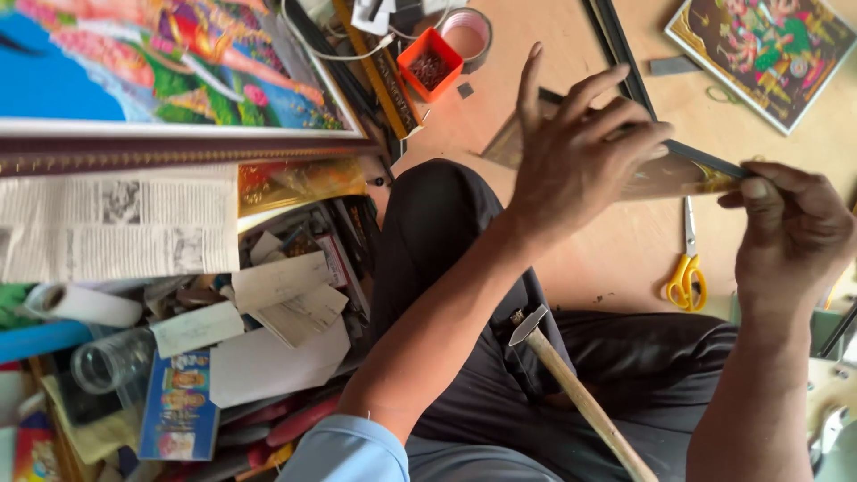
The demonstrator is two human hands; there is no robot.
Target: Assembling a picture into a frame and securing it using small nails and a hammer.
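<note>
My left hand point(580, 152) presses with spread fingers on a small framed picture point(665, 174) with a dark frame edge, held tilted above the wooden floor. My right hand point(794, 232) pinches the picture's right end between thumb and fingers. A hammer point(571, 388) with a wooden handle lies across my lap on black trousers, head pointing up, untouched by either hand.
Yellow-handled scissors point(686, 277) lie on the floor below the picture. An orange box of small nails point(430, 62) and a tape roll point(469, 31) sit at the top. A large framed colourful painting point(170, 80) is left, another picture point(763, 54) top right, cluttered papers point(223, 303) lower left.
</note>
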